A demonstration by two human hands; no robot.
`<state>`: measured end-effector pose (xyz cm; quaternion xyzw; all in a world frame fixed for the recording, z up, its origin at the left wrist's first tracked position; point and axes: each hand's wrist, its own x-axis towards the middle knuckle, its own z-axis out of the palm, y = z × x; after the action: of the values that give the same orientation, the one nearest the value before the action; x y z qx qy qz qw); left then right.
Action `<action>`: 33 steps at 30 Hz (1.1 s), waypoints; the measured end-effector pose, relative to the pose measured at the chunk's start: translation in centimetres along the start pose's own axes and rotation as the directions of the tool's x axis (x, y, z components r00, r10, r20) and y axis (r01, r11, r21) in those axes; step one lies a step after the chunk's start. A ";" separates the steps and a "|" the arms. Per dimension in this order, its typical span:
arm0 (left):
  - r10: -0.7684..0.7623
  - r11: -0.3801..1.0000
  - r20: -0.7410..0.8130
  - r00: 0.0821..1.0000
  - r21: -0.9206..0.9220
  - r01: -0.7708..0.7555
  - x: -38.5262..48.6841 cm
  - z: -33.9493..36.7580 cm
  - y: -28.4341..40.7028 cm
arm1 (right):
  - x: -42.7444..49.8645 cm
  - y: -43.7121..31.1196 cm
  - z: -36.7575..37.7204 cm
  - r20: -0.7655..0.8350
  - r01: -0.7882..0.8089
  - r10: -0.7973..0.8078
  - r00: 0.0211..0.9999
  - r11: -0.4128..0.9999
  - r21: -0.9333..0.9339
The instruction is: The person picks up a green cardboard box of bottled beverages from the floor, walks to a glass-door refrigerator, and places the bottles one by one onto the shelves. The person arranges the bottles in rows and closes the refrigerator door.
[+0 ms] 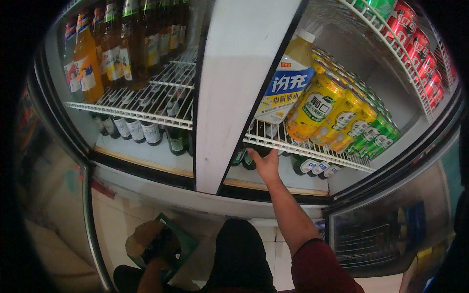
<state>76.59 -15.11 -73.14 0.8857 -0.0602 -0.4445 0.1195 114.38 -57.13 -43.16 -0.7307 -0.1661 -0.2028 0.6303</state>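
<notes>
My right hand (266, 164) reaches into the lower right part of a drinks fridge, under the front edge of a white wire shelf (311, 151). Its thumb lies by a dark green glass bottle (249, 161). The other fingertips are hidden behind the shelf edge, so their grip cannot be made out. Further right on the fridge floor stand several green bottles (303, 165) with pale labels. Low on the left, my left hand (165, 250) is inside a green box (188, 243) on the floor. It is deep in shadow, and its fingers are not distinct. A brown cardboard flap (143, 238) shows at the box.
Yellow cans (318, 104), green cans (377, 133) and a large plastic bottle (287, 88) fill the right shelf. Left of the white centre post (234, 95), glass bottles (88, 69) stand on another wire shelf. Fridge doors (89, 227) (388, 227) hang wide on both sides.
</notes>
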 end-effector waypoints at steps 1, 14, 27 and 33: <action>-0.005 1.000 0.003 1.000 0.001 0.005 0.2 0.0 -0.1 | -0.2 0.1 -0.2 0.015 0.004 -0.004 1.000 1.000 -0.012; -0.066 0.996 0.041 0.997 0.069 0.063 1.3 0.3 -1.2 | -6.2 6.5 -1.8 0.000 0.034 -0.041 0.999 0.824 -0.566; -0.139 0.985 -0.158 0.978 0.080 0.153 -3.5 -0.2 1.7 | -6.4 6.9 -1.3 -0.079 -0.035 -0.008 0.997 0.848 -0.529; -0.278 0.960 -0.145 0.950 -0.079 0.269 -10.0 -9.0 5.6 | -6.6 6.9 -1.0 -0.097 0.015 -0.071 0.993 0.872 -0.489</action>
<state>77.85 -16.94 -58.79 0.9136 0.0853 -0.3880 0.0870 112.01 -59.03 -52.27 -0.8494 -0.0903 -0.2928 0.4297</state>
